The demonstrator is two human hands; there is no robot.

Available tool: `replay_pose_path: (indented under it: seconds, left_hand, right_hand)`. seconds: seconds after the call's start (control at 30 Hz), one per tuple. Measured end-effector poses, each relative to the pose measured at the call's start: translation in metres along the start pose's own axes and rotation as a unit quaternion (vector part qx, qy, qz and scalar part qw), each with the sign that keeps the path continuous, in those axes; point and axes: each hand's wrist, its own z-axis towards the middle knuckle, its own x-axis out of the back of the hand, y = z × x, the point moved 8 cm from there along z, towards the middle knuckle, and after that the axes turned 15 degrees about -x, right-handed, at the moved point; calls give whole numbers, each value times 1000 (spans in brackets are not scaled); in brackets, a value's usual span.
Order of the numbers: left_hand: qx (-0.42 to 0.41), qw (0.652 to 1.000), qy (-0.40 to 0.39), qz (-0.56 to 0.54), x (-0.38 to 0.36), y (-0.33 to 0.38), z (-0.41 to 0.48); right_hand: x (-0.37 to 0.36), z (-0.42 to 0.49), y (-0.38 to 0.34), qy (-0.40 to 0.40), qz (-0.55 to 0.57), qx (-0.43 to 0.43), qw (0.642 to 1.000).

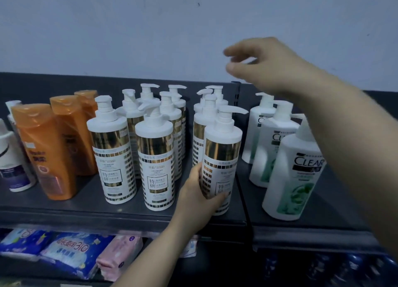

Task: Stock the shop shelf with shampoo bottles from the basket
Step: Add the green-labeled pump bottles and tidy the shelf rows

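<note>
On shelf front: gold-banded pump bottle (221, 149) stands upright at the shelf (86, 209) edge, heading the right-hand row of its kind, label outward.
Left hand (200, 198): fingers wrapped round that bottle's lower body, likely squaring it with its row.
Right hand (275, 67): raised above the bottles and blurred; something white may sit between thumb and forefinger, but I cannot tell whether it pinches.
Writing: "CLEAR" on the white-green bottles (295, 172); "特研" on the gold-banded labels.
Basket: not in view.

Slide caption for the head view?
Left hand grips a gold-banded pump bottle at the shelf front; right hand hovers above.
</note>
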Motion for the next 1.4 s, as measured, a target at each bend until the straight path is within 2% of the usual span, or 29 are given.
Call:
replay_pose_path:
  seconds: [0.1, 0.17, 0.23, 0.7, 1.27, 1.4]
  left_hand:
    - [6, 1000, -1, -2, 1, -2, 1]
    - [12, 1000, 3, -8, 2, -4, 0]
    - [17, 1000, 2, -13, 2, -7, 0]
    - [25, 999, -21, -41, 3, -6, 11]
    - [11, 997, -39, -62, -1, -4, 15]
    - [2, 997, -36, -66, 3, -4, 17]
  right_hand:
    - [-42, 42, -11, -119, -163, 9, 979]
    - [-72, 59, -3, -194, -219, -1, 956]
    - [-89, 69, 3, -220, -246, -3, 944]
    - [-83, 87, 13, -195, -234, 53, 951]
    - [-76, 92, 25, -182, -249, 42, 950]
    - [-58, 95, 15, -180, -201, 26, 962]
